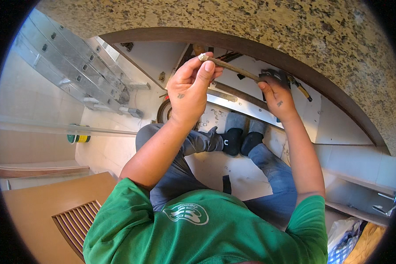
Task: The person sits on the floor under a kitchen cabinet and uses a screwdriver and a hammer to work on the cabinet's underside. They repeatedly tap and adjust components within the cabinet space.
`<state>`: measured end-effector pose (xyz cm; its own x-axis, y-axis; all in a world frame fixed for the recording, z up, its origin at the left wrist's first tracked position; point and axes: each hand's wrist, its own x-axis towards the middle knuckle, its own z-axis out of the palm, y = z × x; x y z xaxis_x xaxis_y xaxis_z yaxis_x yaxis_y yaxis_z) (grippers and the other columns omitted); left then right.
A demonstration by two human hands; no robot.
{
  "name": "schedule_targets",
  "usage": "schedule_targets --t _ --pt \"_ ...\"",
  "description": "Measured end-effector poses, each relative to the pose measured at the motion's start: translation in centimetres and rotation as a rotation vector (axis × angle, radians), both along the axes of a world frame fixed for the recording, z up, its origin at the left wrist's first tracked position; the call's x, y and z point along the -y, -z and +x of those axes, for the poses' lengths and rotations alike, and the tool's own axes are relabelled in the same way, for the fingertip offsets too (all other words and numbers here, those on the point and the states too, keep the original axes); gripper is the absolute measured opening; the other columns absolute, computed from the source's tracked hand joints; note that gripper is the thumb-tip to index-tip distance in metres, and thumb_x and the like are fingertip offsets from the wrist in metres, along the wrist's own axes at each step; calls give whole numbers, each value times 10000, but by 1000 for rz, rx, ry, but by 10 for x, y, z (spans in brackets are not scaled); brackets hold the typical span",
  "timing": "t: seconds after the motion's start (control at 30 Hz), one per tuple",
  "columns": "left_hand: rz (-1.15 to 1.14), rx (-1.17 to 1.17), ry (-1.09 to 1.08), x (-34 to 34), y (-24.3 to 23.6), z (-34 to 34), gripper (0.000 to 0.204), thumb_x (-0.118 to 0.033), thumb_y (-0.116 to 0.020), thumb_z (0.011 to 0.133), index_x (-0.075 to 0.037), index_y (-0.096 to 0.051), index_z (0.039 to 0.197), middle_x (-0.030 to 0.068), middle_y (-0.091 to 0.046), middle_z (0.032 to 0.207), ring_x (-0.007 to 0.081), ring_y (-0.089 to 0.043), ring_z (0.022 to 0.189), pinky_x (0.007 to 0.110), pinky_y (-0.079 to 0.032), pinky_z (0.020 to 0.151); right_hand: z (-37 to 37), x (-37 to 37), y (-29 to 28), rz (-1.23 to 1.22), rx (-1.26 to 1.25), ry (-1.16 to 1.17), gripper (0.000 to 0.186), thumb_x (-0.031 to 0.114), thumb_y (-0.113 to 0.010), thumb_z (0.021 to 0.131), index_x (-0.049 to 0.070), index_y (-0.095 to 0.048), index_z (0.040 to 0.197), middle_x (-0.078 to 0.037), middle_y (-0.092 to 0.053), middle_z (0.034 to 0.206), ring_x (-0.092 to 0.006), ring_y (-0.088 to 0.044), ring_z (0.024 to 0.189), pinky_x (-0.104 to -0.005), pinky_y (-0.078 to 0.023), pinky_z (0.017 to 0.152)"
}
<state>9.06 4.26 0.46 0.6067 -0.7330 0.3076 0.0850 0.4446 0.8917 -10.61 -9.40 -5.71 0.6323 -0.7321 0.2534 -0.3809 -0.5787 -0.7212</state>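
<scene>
My left hand [190,88] pinches a thin brownish stick [235,69] near its far-left end, with the thumb uppermost. A whitish lump [203,57] covers that tip. At its other end my right hand [278,99] closes round the stick, thumb on top. The stick slants down to the right, raised in front of an open cabinet under the stone counter. Past the right fingers sits a dark object [275,75] that I cannot make out; part of the right grip is hidden there.
A speckled granite counter [198,17] overhangs the open cabinet ahead. A metal ladder [81,66] stands at the far left, with a small green-and-yellow can [78,138] below it. A slatted wooden door panel [44,198] lies near left. A yellow-handled tool [302,90] is inside the cabinet.
</scene>
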Motion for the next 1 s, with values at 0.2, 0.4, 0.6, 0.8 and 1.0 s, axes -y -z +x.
schedule_targets --t 0.2,0.4,0.6,0.8,1.0 --pt "270 469 98 11 1 6 263 -173 -625 974 61 -659 1088 124 -711 994 155 -664 889 286 -531 787 17 17 20 25 199 95 385 396 -674 915 18 -674 988 -97 -675 904 -181 -613 850 -313 -485 814" --pt "219 624 193 44 13 -30 413 -332 -686 910 27 -650 1110 182 -692 903 252 -658 770 341 -528 711 9 36 37 35 297 193 364 390 -715 878 84 -704 1074 -108 -724 1008 -249 -683 941 -359 -510 866" --pt "259 706 222 77 26 -52 498 -452 -599 921 38 -660 988 267 -666 884 429 -639 814 466 -506 738 -10 56 65 -71 259 187 265 269 -637 924 75 -686 1098 -98 -711 1020 -255 -667 970 -369 -498 898" --pt "317 930 165 97 39 -62 472 -403 -524 949 36 -672 858 266 -658 827 432 -639 823 494 -508 764 -20 81 91 12 515 95 256 208 -634 928 35 -647 1118 -125 -683 1081 -253 -644 1012 -357 -484 895" --pt "168 843 179 104 53 -67 405 -330 -505 953 17 -655 809 251 -656 802 425 -640 795 499 -511 744 -31 86 107 148 394 111 308 208 -646 924 23 -614 1169 -122 -655 1138 -253 -625 1052 -354 -461 927"
